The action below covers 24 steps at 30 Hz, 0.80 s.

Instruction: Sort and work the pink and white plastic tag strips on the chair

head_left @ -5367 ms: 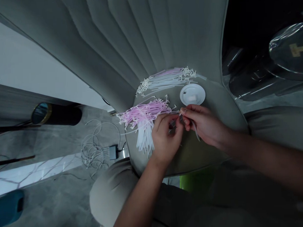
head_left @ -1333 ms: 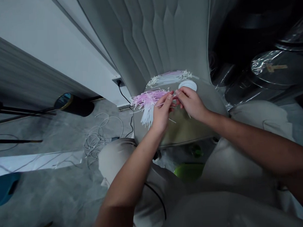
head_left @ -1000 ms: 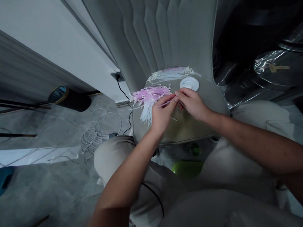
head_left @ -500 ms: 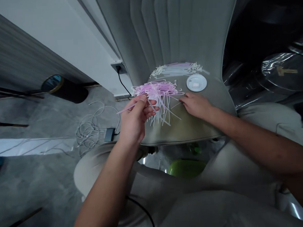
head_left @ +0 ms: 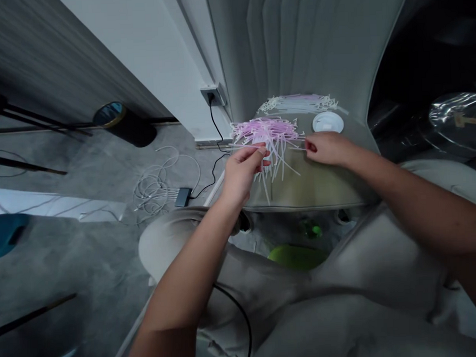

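Above the chair seat (head_left: 324, 180), my left hand (head_left: 241, 173) pinches a thin pale-pink stick (head_left: 240, 146) that points out to the left. My right hand (head_left: 327, 147) is closed at the seat's right side, with a thin whitish stick (head_left: 297, 148) reaching left from its fingertips. Between and behind the hands lies a heap of thin pink sticks (head_left: 273, 128) with small pale ends. Several white sticks (head_left: 288, 166) fan out toward the seat's front, partly behind my left hand. What my palms cover is hidden.
Farther back on the seat lies a second bundle of pale sticks (head_left: 301, 103), beside a small white dish (head_left: 328, 122). To the left are a wall socket with a black cord (head_left: 212, 98), coiled cables (head_left: 154, 181) and a dark bin (head_left: 125, 125). Something green (head_left: 297, 256) sits below the seat.
The whole view has shifted, so the chair sits farther right. My right hand has closed more tightly around its stick. My left hand still pinches the pink stick, now held flatter.
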Motion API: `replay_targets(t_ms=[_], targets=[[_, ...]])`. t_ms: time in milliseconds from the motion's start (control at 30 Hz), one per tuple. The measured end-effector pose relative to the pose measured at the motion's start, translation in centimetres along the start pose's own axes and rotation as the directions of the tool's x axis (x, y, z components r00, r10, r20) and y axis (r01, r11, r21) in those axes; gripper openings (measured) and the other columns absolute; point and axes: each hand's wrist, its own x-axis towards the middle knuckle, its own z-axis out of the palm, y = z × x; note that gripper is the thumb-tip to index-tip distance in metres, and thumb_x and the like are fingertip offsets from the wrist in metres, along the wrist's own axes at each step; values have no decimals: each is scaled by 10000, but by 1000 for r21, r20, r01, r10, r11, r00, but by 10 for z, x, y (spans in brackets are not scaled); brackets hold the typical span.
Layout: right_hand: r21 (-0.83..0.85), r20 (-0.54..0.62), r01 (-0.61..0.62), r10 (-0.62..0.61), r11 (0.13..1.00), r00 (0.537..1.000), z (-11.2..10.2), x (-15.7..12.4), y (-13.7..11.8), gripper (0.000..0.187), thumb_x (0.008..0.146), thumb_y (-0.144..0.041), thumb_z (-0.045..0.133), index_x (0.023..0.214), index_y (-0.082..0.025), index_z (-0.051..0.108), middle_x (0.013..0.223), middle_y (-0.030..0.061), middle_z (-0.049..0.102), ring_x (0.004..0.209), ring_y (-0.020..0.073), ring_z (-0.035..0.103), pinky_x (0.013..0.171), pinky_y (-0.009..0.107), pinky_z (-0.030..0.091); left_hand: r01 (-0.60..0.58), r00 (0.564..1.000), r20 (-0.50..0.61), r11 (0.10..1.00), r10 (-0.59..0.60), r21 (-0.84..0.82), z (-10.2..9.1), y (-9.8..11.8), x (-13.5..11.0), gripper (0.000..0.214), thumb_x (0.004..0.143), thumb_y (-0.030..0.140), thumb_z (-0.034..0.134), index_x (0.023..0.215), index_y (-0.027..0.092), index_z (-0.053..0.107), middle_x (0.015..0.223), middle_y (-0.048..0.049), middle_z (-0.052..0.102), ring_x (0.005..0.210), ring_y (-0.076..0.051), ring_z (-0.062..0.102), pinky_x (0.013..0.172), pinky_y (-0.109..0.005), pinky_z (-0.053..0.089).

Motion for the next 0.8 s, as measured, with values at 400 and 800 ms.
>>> replay_targets(t_ms=[400,800], targets=[[831,-86,-105,311,547,947,-31,-9,13,137,799,-90,612,734,-182,535,634,-33,623,440,56,485,442,211,385,-125,962,263,976,74,181,63,-24,18,236,741,350,726,866,151,746,886,-55,747,770,-132,637,732,-264,472],[942,71,-126,183,312,980,-51,-43,8,156,862,-62,561,726,-138,583,559,-53,574,382,29,460,379,172,326,-271,896,418,931,151,245,108,-26,16,213,773,343,721,866,155,757,850,-48,755,811,-156,674,804,-289,509]])
